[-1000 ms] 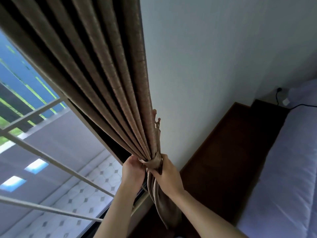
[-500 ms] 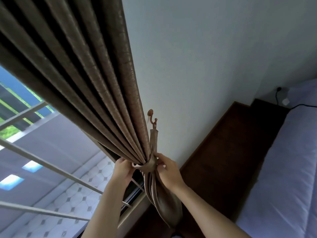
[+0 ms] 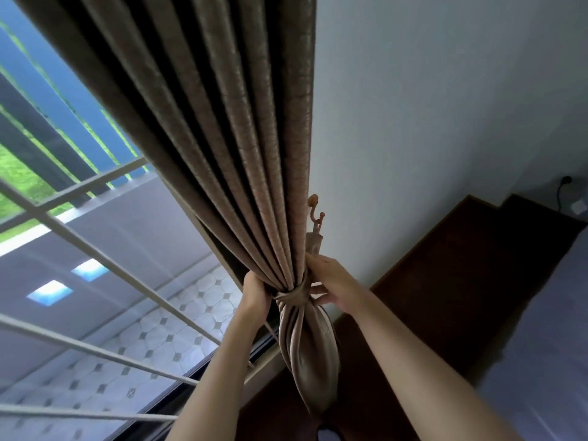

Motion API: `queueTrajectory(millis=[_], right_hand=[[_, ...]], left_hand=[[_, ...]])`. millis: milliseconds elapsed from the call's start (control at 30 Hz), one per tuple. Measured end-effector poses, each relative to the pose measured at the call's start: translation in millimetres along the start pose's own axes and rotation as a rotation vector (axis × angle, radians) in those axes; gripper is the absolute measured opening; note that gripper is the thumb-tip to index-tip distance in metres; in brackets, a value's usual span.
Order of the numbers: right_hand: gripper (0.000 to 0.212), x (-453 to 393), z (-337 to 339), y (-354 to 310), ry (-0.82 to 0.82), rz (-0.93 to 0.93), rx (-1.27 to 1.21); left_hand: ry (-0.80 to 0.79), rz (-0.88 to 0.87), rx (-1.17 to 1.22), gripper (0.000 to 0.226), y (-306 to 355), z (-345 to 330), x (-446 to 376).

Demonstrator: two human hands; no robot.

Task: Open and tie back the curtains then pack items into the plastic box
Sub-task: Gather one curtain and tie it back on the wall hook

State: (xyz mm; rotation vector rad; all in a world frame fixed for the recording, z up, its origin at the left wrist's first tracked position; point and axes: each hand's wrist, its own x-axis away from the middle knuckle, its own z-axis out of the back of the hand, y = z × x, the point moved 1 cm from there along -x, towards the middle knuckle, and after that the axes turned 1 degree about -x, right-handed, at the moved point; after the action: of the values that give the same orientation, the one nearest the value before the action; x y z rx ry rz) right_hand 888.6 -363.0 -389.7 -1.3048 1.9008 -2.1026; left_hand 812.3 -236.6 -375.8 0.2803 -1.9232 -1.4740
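A brown pleated curtain (image 3: pixel 235 128) hangs gathered against the white wall beside the window. A matching fabric tie-back (image 3: pixel 294 294) wraps round the bunched folds and runs up to a copper wall hook (image 3: pixel 315 211). My left hand (image 3: pixel 254 292) grips the gathered curtain on the window side, just left of the tie-back. My right hand (image 3: pixel 331 284) holds the tie-back strap on the wall side, fingers curled round it below the hook. The curtain's tail (image 3: pixel 311 361) hangs loose beneath the band. No plastic box is in view.
White window bars (image 3: pixel 105 262) cross the open window at left, with a tiled floor outside below. A dark wooden headboard ledge (image 3: pixel 461 281) runs along the wall, a bed with a lilac sheet (image 3: pixel 547 361) lies at right, and a plug and cable (image 3: pixel 564 183) sit far right.
The view has tilted up and shifted. My right hand has slid from the band's front to the strap on the wall side, and the hook now shows fully above it.
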Motion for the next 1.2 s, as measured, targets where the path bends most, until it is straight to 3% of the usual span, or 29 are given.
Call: queueTrajectory(millis=[233, 400, 500, 533, 667, 767, 867, 1067, 1200], right_hand=[[0.021, -11.1, -18.3, -23.0, 0.126, -0.051, 0.198], [0.019, -20.3, -26.4, -18.9, 0.251, 0.018, -0.158], [0.022, -23.7, -32.5, -11.4, 0.302, 0.053, -0.429], [0.022, -25.0, -34.0, -10.0, 0.303, 0.03, -0.532], [0.014, -32.5, -31.8, -9.5, 0.239, -0.039, -0.714], [0.017, -35.5, -29.4, -8.6, 0.166, 0.03, -0.785], [0.017, -35.5, -27.0, -8.9, 0.113, 0.092, -0.86], [0.013, -32.8, -25.3, -12.2, 0.118, 0.169, -0.854], [0.015, -41.6, -29.9, -14.1, 0.228, 0.246, -0.768]], left_hand=[[-0.019, -0.16, -0.091, 0.026, -3.7, -0.3, 11.4], [0.014, -0.374, -0.289, 0.021, -26.9, 9.5, 26.6], [-0.095, -0.476, -0.335, 0.058, -39.5, 11.4, 34.1], [-0.113, -0.488, -0.365, 0.06, -40.8, 12.4, 32.5], [-0.058, -0.483, -0.439, 0.055, -42.3, 10.8, 26.8], [0.07, -0.437, -0.46, 0.068, -41.0, 9.2, 16.5], [0.135, -0.384, -0.401, 0.066, -31.8, 0.3, 8.7], [0.057, -0.378, -0.408, 0.048, -16.4, 7.1, -6.6], [0.014, -0.397, -0.455, 0.04, -12.0, 9.1, -6.4]])
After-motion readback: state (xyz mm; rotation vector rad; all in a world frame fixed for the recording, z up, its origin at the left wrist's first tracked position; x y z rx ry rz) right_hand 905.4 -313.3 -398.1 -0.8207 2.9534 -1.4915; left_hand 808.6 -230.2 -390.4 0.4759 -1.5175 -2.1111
